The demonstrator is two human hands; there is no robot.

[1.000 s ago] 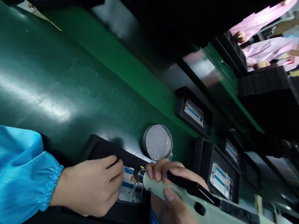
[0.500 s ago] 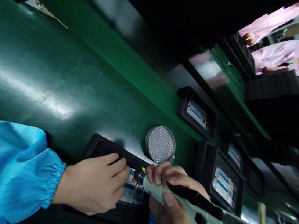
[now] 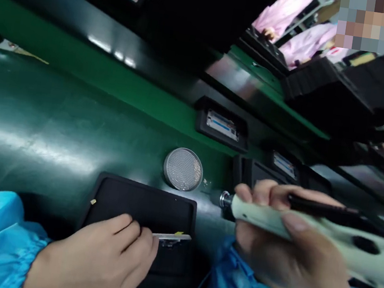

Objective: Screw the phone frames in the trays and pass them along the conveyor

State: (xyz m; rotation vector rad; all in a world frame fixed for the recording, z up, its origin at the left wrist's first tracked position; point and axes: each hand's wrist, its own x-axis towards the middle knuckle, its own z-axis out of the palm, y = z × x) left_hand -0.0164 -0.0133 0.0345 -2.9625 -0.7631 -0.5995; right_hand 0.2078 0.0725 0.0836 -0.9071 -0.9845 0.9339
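A thin handset [image 3: 171,238], seen almost edge-on with a small yellow tab on its upper edge, was pinched at one end by the fingers and thumb of the left hand [image 3: 101,255]. Its long axis ran nearly level across the view, and it lay just over the right part of a black tray [image 3: 144,204]. The left hand was plainly the nearer one, closed firmly on the handset. The right hand [image 3: 287,253] was clenched around a pale green electric screwdriver [image 3: 261,213], whose metal bit pointed back toward the handset, near it but apart and not touching. Above the tray, a round metal dish [image 3: 183,169] of tiny beads or screws sat on a dark green bench mat [image 3: 34,150]. Farther off stood more black trays [image 3: 221,124], and beyond them were the pink sleeves of co-workers [image 3: 306,43].
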